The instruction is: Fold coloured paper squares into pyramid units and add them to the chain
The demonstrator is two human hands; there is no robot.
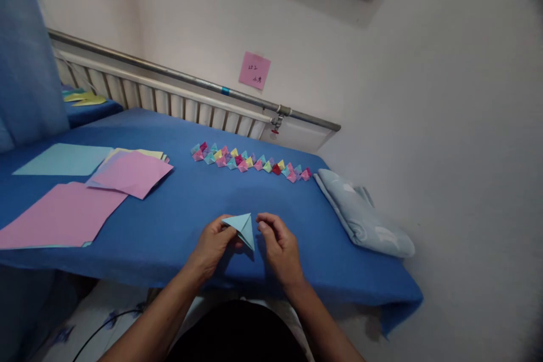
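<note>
Left hand (212,244) pinches one folded light-blue paper piece (245,225), thumb on top, above the near middle of the blue-covered tabletop (186,198). Right hand (281,249) sits just right of it, fingers loosely curled, nothing in them. For clean folding, best keep the left pinch firm near the edge, line up the points, press creases flat with the right fingertips. Counts: one light-blue sheet (63,160) far left, two pink-topped paper piles (one near left (63,218), one right of it (131,173)), one folded blanket (360,216) right, one strip of small folded papers (249,162) far middle, overlapping, exact number unclear.
</note>
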